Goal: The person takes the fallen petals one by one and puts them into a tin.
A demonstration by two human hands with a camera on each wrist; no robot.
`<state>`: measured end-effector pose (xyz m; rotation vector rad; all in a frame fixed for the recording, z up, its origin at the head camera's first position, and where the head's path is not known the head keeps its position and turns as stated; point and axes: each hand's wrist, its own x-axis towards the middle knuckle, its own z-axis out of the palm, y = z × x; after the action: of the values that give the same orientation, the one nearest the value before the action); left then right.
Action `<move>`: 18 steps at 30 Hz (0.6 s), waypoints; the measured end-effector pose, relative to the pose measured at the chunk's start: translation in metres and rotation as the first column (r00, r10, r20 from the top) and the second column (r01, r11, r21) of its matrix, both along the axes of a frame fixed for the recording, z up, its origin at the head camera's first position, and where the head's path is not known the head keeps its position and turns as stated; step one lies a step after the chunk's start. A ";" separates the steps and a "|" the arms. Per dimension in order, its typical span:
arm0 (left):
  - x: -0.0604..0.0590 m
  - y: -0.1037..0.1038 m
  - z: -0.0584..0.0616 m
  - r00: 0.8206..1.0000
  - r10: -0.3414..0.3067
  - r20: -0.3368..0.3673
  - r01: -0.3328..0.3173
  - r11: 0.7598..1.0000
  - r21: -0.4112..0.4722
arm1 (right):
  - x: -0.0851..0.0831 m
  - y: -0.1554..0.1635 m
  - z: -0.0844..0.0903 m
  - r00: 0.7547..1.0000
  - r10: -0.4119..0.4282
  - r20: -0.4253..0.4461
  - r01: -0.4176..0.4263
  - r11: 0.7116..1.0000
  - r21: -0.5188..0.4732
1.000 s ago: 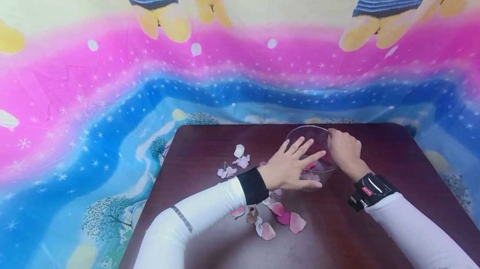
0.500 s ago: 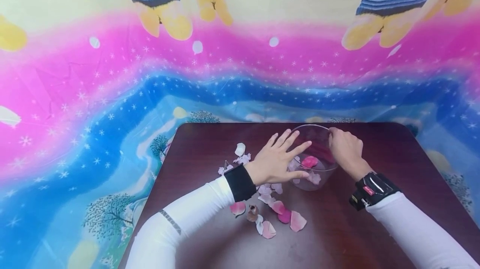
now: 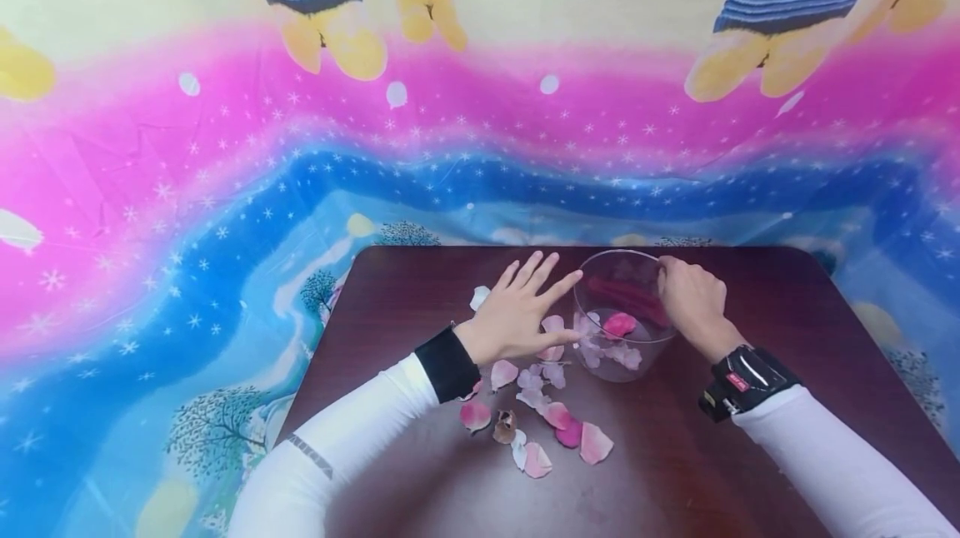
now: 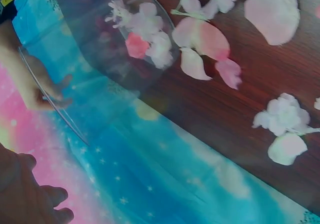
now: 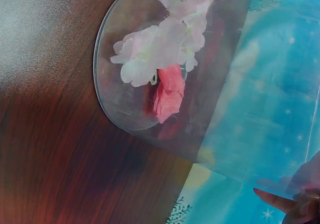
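A clear plastic tub [image 3: 617,373] stands on the table. Inside it lie a bright pink petal [image 3: 618,325] and pale blossoms [image 3: 622,355], also seen through the wall in the right wrist view. My right hand [image 3: 692,305] grips the tub's rim at its right side, fingers curled over the edge. To the left of the tub, my left hand [image 3: 517,309] hovers palm down with fingers spread, holding nothing. Beneath and beside it are loose petals, including a pale pink petal [image 3: 504,374] and a white petal [image 3: 480,297], partly covered by that hand.
Several pink and white petals [image 3: 596,444] lie scattered on the dark wooden table [image 3: 795,338], nearer the front than the tub. A brown curled petal [image 3: 505,427] is among them. Behind the table hangs a colourful patterned cloth [image 3: 480,122].
My left hand has moved left, from over the tub's opening to beside it, fingers still spread. The tub's contents are now uncovered. My right hand keeps its grip on the rim.
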<state>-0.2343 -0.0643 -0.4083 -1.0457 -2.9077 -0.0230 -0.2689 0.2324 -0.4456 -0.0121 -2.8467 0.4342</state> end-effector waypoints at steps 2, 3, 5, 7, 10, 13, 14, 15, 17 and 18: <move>-0.002 -0.007 -0.001 1.000 0.008 -0.010 -0.008 1.000 0.005 | 0.000 0.000 0.001 1.000 -0.001 -0.003 0.001 1.000 0.000; -0.003 -0.010 -0.002 1.000 0.015 -0.008 -0.015 1.000 0.006 | 0.000 0.000 0.001 1.000 -0.001 -0.005 0.001 1.000 -0.001; -0.004 -0.016 -0.003 1.000 0.027 0.000 -0.027 1.000 0.011 | 0.000 -0.001 0.002 1.000 0.001 -0.009 -0.001 1.000 -0.001; -0.005 -0.023 -0.005 0.999 0.039 0.010 -0.039 0.999 0.021 | 0.001 0.000 0.002 1.000 0.003 -0.012 -0.003 1.000 0.000; -0.006 -0.032 -0.010 0.998 0.054 0.018 -0.055 0.998 0.041 | 0.001 0.000 0.002 1.000 0.004 -0.009 -0.004 1.000 -0.002; -0.006 -0.042 -0.014 0.997 0.072 0.024 -0.073 0.996 0.046 | 0.001 0.000 0.001 1.000 0.001 -0.005 -0.001 1.000 -0.003; -0.006 -0.045 -0.015 0.996 0.080 0.029 -0.081 0.996 0.040 | 0.001 0.000 0.000 1.000 0.001 -0.003 -0.001 1.000 -0.003; -0.005 -0.048 -0.017 0.996 0.087 0.030 -0.088 0.996 0.032 | 0.001 0.000 0.000 1.000 0.003 -0.003 -0.003 1.000 -0.004; -0.005 -0.054 -0.020 0.994 0.100 0.036 -0.101 0.995 0.023 | 0.001 0.000 0.000 1.000 0.004 -0.003 -0.004 1.000 -0.003; -0.005 -0.057 -0.021 0.994 0.105 0.039 -0.106 0.994 0.023 | 0.001 0.001 -0.001 1.000 0.004 -0.005 -0.004 1.000 -0.002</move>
<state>-0.2397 -0.1209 -0.4298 -0.8956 -2.9836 -0.0752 -0.2682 0.2333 -0.4462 -0.0059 -2.8420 0.4374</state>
